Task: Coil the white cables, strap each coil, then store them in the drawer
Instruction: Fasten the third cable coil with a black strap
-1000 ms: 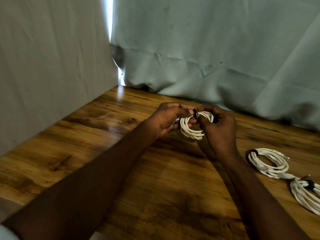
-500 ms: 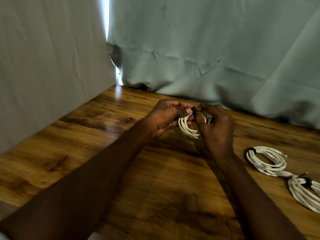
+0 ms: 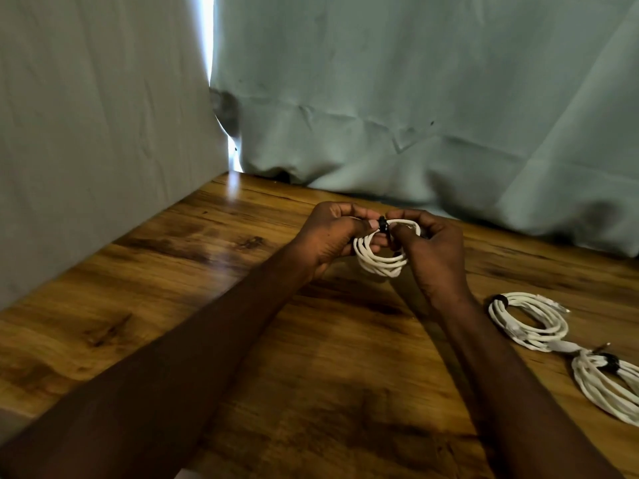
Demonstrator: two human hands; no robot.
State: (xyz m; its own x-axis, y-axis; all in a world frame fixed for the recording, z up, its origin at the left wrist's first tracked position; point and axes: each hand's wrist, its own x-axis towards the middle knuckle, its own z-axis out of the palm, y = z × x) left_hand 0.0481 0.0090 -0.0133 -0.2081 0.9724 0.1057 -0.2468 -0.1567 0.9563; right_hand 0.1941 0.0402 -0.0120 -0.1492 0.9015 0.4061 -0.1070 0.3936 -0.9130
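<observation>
White coil (image 3: 380, 262) pinched between left hand (image 3: 333, 236), right hand (image 3: 432, 252)

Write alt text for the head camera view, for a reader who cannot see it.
Two bare hands, left hand and right hand, hold a small white cable coil above a wooden table, working a black strap at its top. Two strapped coils lie on the table to the right; grey-green cloth hangs behind.

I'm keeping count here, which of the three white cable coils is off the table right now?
The coil gripped between left hand and right hand; the other two lie on the table.
</observation>
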